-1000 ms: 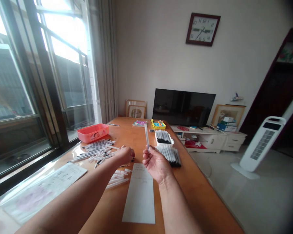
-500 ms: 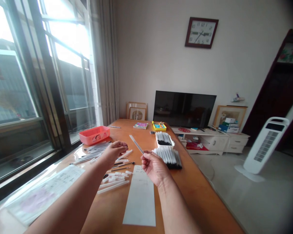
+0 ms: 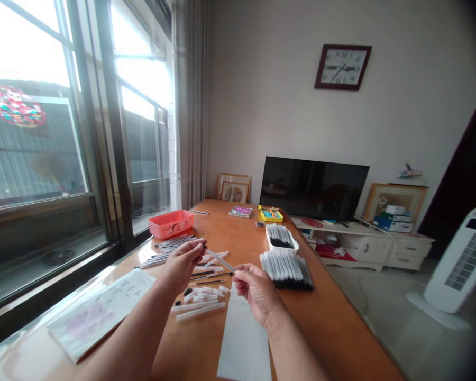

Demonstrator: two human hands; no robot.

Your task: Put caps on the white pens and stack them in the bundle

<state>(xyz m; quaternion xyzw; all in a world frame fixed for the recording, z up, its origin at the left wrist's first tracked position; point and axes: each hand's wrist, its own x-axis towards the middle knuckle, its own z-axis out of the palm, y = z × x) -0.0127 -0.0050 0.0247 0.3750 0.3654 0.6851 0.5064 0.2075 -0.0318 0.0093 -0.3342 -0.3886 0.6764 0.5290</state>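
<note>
Between both hands, above the table, a slim translucent white pen barrel (image 3: 219, 259) slants down to the right. My right hand (image 3: 256, 291) is closed around its near right end, thumb and fingers pinched. My left hand (image 3: 184, 263) pinches a small black pen part (image 3: 205, 246) at the barrel's far left end; whether the two touch or are joined is too small to tell. Below the hands lie loose white caps (image 3: 204, 294), clear barrels (image 3: 200, 309) and thin dark refills (image 3: 210, 275). A blank-looking paper strip (image 3: 244, 338) stretches under my right hand.
Black-ended pens (image 3: 286, 269) lie in a row at right, behind them a white basket (image 3: 295, 246) of similar pens. A red plastic box (image 3: 170, 224) and grey pens (image 3: 174, 243) are at left, near a writing booklet (image 3: 103, 312). A yellow box (image 3: 271, 215) stands farther back.
My left hand has brought the small black part to the barrel's far end, and the barrel now lies lower and flatter between my hands. The view has shifted left.
</note>
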